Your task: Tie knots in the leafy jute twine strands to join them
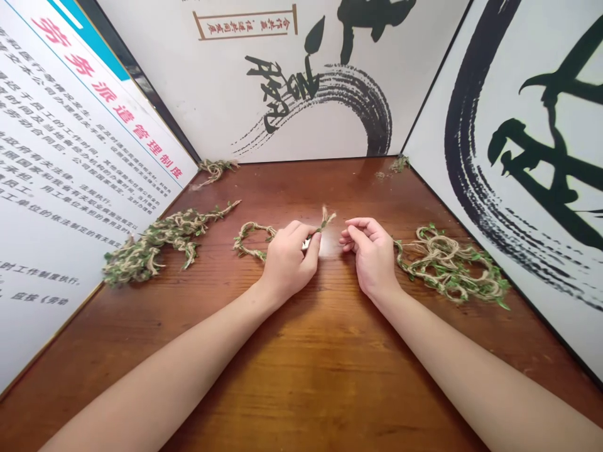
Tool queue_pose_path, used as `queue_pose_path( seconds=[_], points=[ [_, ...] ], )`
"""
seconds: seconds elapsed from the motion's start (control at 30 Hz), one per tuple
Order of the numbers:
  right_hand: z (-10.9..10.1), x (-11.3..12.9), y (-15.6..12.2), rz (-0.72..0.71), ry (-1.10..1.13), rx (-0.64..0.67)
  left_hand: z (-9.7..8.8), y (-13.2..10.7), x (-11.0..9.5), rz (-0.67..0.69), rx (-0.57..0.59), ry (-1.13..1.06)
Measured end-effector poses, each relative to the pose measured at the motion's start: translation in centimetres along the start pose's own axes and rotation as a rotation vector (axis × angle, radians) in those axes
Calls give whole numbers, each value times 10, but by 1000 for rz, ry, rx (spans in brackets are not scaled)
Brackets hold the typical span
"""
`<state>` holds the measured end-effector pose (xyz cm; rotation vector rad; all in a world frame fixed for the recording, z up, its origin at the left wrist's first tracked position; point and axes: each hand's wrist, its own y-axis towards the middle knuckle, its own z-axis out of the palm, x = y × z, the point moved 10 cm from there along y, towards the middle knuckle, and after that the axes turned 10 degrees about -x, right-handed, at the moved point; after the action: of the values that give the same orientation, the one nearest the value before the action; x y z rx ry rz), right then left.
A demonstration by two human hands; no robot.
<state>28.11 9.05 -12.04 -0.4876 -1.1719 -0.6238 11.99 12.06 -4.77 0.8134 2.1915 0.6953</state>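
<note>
My left hand (288, 258) rests on the wooden table (301, 376), its fingers pinched on a short piece of jute twine with small green leaves (252, 242). The twine loops out to the left of the hand, and its frayed end (326, 220) sticks up past the thumb. My right hand (370, 251) lies just to the right, fingers loosely curled and apart, holding nothing, a few centimetres from the frayed end.
A heap of leafy twine pieces (155, 245) lies at the left, a tangled coil of the same twine (447, 263) at the right. Scraps sit in the back corners (214, 168). Printed boards wall the table on three sides.
</note>
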Motion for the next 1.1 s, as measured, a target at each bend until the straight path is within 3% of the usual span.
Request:
queue_pose_path(
  seconds=[0.1,0.27,0.43,0.5,0.67,0.73,0.83,0.9,0.97,1.03,1.1],
  points=[
    [1,0,-1,16,-11,-3,-5,11,15,-100,87,243],
    [11,5,-6,-18,-69,88,12,2,40,-175,451,571],
    [27,7,-18,-76,-185,289,16,-5,48,-55,539,682],
    [34,8,-25,-115,-247,378,8,-2,58,-55,574,736],
    [46,11,-37,-172,-331,523,-56,35,89,-115,496,980],
    [47,12,-37,-175,-345,538,-88,53,110,-218,416,1027],
    [46,10,-37,-169,-364,548,-118,65,151,-362,388,1016],
    [46,8,-37,-165,-372,552,-121,64,176,-419,436,980],
    [46,8,-38,-168,-368,557,-114,64,184,-365,444,942],
    [47,9,-39,-178,-360,568,-107,68,173,-311,353,931],
    [48,10,-40,-181,-358,579,-89,77,136,-150,247,857]
  ],
)
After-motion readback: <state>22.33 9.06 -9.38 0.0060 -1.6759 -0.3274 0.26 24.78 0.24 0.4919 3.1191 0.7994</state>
